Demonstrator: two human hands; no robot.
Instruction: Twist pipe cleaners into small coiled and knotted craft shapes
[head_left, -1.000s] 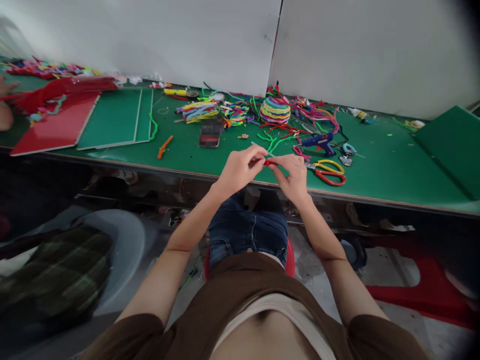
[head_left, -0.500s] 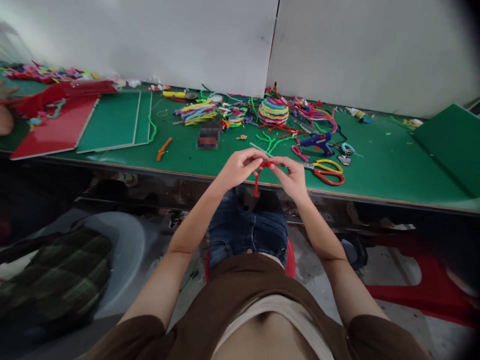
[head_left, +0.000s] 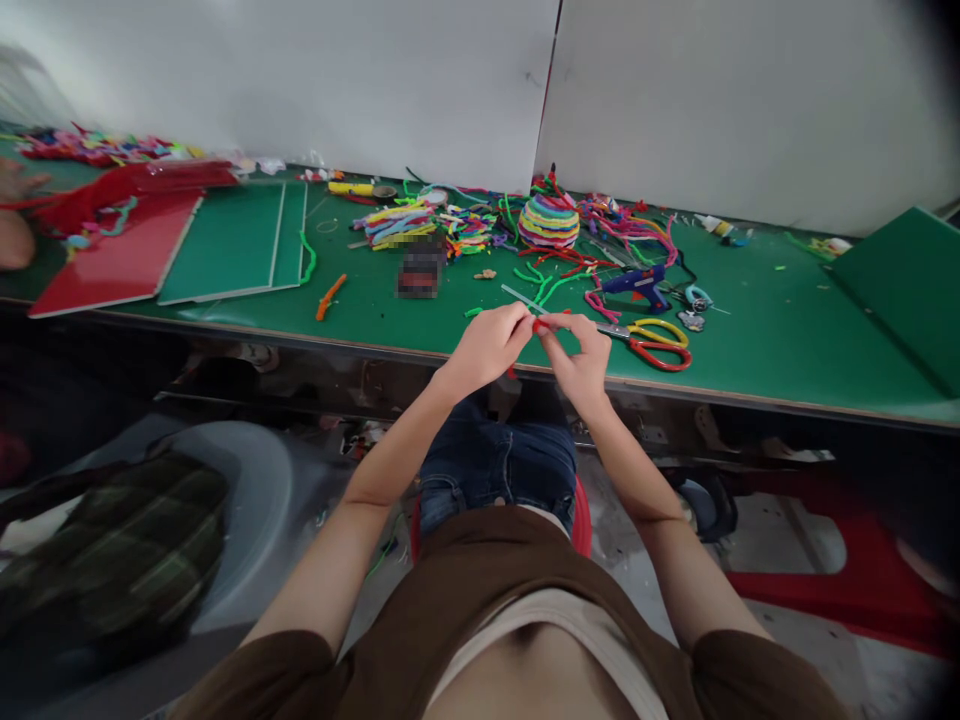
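Between my two hands, over the front edge of the green table (head_left: 810, 340), is a red pipe cleaner (head_left: 540, 325), mostly covered by my fingers. My left hand (head_left: 491, 343) is closed on it, the back of the hand turned up. My right hand (head_left: 580, 350) pinches it between thumb and index finger. A short red end shows below the hands. Just beyond them lie green pipe cleaners (head_left: 551, 285) and a clear glue stick (head_left: 517, 294). Scissors (head_left: 660, 345) with one yellow and one red handle lie right of my right hand.
Behind are a striped pipe-cleaner dome (head_left: 549, 222), a pipe-cleaner bundle (head_left: 397, 224) and a blue glue gun (head_left: 637, 286). An orange twisted piece (head_left: 331, 297) lies left. Red and green boards (head_left: 225, 245) lie further left, near another person's hand (head_left: 19, 183). A green panel (head_left: 907, 300) leans right.
My left hand has rolled over the red pipe cleaner, so less of it shows and its hanging end is mostly hidden. My right hand keeps its pinch nearly in place.
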